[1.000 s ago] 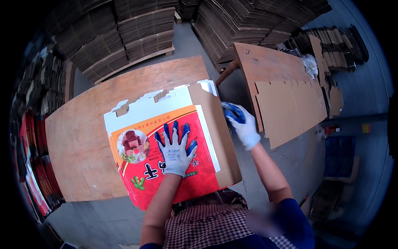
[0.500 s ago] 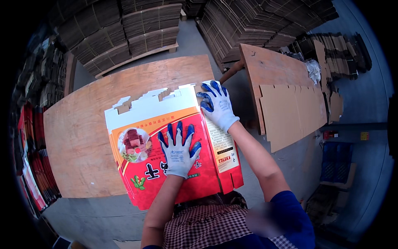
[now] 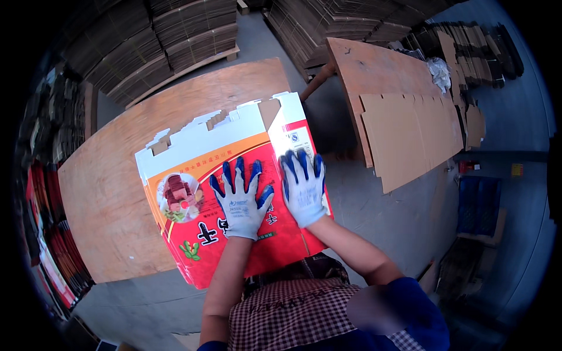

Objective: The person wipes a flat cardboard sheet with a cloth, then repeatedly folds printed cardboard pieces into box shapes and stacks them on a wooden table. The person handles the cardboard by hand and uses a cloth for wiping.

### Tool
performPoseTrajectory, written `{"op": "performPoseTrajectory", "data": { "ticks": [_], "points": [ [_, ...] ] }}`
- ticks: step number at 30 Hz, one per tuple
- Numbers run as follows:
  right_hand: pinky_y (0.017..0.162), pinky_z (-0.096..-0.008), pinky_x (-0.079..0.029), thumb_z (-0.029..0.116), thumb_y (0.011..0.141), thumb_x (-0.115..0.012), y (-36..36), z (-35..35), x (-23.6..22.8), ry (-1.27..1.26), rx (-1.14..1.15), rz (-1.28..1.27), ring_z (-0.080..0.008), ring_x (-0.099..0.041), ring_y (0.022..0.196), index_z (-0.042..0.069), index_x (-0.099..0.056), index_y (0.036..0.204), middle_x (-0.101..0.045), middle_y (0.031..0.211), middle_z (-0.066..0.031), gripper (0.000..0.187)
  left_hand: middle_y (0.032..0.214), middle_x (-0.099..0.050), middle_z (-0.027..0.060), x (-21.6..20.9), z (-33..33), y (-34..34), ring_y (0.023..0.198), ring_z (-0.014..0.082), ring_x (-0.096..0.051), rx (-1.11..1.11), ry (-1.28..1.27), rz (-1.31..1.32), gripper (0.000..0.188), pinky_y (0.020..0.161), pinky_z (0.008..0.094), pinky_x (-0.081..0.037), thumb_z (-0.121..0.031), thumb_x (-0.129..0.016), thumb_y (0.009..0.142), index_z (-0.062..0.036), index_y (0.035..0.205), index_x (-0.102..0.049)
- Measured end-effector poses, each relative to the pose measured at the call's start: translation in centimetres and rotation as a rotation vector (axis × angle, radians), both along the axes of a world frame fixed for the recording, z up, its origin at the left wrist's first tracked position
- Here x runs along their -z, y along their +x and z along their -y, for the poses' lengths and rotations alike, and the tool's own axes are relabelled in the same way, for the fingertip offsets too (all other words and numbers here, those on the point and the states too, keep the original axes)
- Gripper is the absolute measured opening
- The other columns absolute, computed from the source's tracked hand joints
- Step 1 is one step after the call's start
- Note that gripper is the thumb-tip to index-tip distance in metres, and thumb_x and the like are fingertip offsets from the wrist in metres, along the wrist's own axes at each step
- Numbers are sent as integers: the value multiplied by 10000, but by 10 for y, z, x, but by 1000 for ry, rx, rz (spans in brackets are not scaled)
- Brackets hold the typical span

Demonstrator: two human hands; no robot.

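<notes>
A stack of flat printed carton blanks (image 3: 175, 237), red and orange with a food picture and white notched flaps, lies on the near right part of a wooden table. My left hand (image 3: 240, 199), in a white glove with blue fingertips, rests flat on the red panel with its fingers spread. Over the narrower side panel at the right, my gloved right hand (image 3: 303, 188) lies flat, fingers extended toward the far edge. Both hands press on the cardboard from above and grasp nothing. The right palm hides part of the side panel's print.
The wooden table (image 3: 99, 193) extends left and beyond the blanks. A second wooden board (image 3: 374, 70) at the right carries brown cardboard sheets (image 3: 410, 137). Tall cardboard stacks (image 3: 193, 35) stand at the back, and red printed blanks (image 3: 58, 234) are stacked at far left.
My right hand has moved from the far flap toward me onto the side panel and now lies flat. My left hand stays spread on the red panel. The whole view has shifted slightly.
</notes>
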State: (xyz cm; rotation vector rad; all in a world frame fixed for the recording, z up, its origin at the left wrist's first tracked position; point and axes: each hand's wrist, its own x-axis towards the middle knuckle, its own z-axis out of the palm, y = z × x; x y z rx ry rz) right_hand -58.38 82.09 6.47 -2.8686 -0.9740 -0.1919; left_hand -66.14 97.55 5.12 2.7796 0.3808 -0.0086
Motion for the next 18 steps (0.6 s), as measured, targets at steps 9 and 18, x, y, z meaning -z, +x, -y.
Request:
{"op": "performPoseTrajectory", "data": {
  "ticks": [9, 18],
  "points": [
    [1211, -565, -197, 307, 936, -633, -52, 161, 22, 340, 203, -212, -413, -306, 1470, 6, -360, 1521, -380, 1571, -191, 713, 1660, -248, 115, -2, 3, 3, 1541, 399, -132, 4, 27, 36, 740, 1225, 629, -19, -467, -661, 879, -232, 1540, -429],
    [1208, -546, -236, 622, 737, -793, 129, 293, 127, -429, 819, -359, -453, -219, 1503, 18, -118, 1605, -178, 1660, -204, 1254, 1657, -265, 116, 7, -1, -1, 1538, 391, -158, 4, 94, 66, 698, 1229, 623, -44, -410, -682, 855, -185, 1488, -495]
  ]
}}
